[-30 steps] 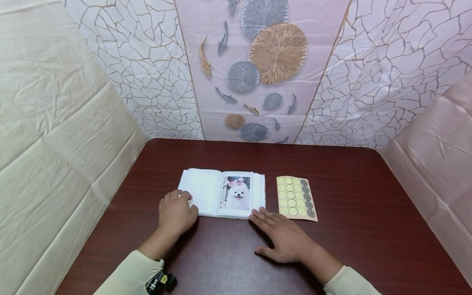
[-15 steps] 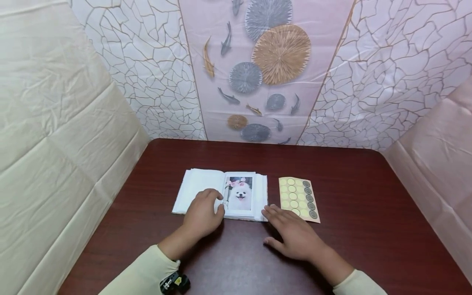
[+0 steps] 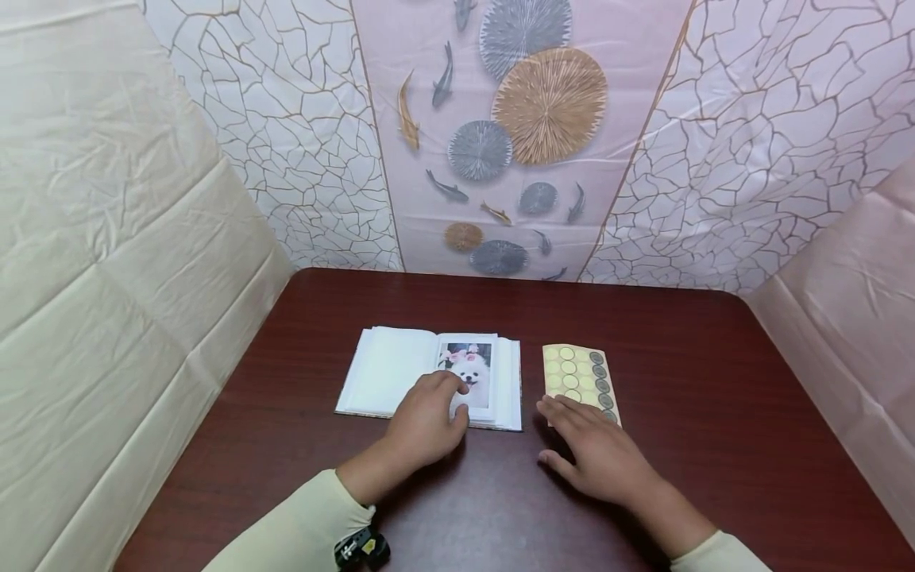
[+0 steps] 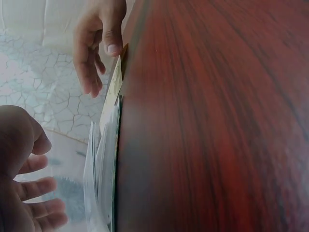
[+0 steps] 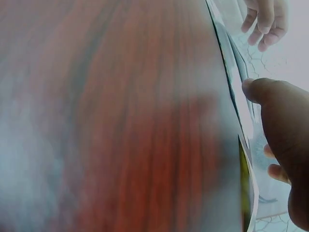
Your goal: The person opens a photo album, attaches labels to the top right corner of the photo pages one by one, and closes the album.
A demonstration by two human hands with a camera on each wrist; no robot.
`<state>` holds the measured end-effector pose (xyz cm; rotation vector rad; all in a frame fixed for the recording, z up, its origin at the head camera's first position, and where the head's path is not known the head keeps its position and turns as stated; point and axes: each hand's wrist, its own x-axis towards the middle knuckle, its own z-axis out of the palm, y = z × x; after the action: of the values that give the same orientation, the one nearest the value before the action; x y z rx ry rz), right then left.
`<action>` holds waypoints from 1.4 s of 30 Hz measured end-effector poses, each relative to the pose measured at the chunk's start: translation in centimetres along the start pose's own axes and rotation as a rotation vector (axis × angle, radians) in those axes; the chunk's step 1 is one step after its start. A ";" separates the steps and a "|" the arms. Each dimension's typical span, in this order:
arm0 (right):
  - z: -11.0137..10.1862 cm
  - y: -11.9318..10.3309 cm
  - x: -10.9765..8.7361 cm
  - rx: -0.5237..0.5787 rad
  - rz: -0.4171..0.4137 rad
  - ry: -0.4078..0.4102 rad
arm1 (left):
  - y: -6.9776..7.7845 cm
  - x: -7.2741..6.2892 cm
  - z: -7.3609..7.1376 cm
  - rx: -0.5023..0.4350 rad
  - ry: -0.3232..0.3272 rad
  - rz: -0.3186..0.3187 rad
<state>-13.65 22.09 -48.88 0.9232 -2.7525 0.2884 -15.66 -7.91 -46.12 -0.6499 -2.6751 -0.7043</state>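
Observation:
A small photo album (image 3: 389, 369) lies spread on the table, its left page blank white and its right page showing a photo of a white fluffy dog (image 3: 477, 377) with pink flowers. My left hand (image 3: 429, 417) hovers over the lower part of the right page, fingers loosely bent and holding nothing; the left wrist view shows a gap between its fingers (image 4: 41, 188) and the pages. My right hand (image 3: 596, 449) is at the near edge of the sticker sheet (image 3: 565, 367), fingers extended and overlapping its lower part. Round yellow stickers and a column of grey ones cover the sheet.
The dark red-brown wooden table (image 3: 643, 326) carries the album and the sheet side by side. Behind it hangs a patterned cloth (image 3: 493, 206) with fish and round motifs. Pale cloth walls (image 3: 143, 278) stand on both sides. A black device (image 3: 360, 548) is strapped at my left wrist.
My left hand has moved right from the album's left edge, across the page to the dog photo. My right hand has left the album's right corner and shifted right to the sticker sheet.

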 end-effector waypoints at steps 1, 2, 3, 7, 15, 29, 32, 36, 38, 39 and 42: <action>-0.1 0.2 -0.1 0.001 0.007 0.003 | 0.1 0.0 0.1 -0.003 -0.006 0.003; -0.2 0.3 -0.2 0.002 0.014 0.005 | 0.2 0.1 0.1 -0.010 -0.009 0.008; -0.3 0.5 -0.2 0.003 0.019 0.007 | 0.4 0.1 0.2 -0.017 -0.011 0.012; -0.6 1.1 -0.5 -0.009 0.027 0.023 | 0.7 0.2 0.6 -0.034 -0.028 0.036; -1.0 2.3 -1.4 -0.028 0.079 0.004 | 1.4 0.3 1.3 -0.037 -0.064 0.078; -1.4 3.6 -2.1 -0.053 0.136 0.016 | 2.7 0.6 2.3 -0.055 -0.085 0.135; -1.5 3.7 -2.2 -0.058 0.131 0.032 | 3.0 0.5 2.4 -0.068 -0.110 0.130; -1.6 4.0 -2.3 -0.069 0.127 0.051 | 3.4 0.5 2.4 -0.079 -0.139 0.108; -1.6 4.2 -2.4 -0.069 0.136 0.052 | 3.5 0.4 2.5 -0.082 -0.144 0.099; -1.6 4.3 -2.5 -0.069 0.143 0.050 | 3.6 0.4 2.6 -0.084 -0.145 0.096; -1.6 4.5 -2.6 -0.067 0.165 0.041 | 3.7 0.3 2.7 -0.092 -0.150 0.095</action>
<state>-14.17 27.53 -48.60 0.6673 -2.7866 0.2378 -14.53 -3.49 -46.84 -0.8800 -2.7371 -0.7857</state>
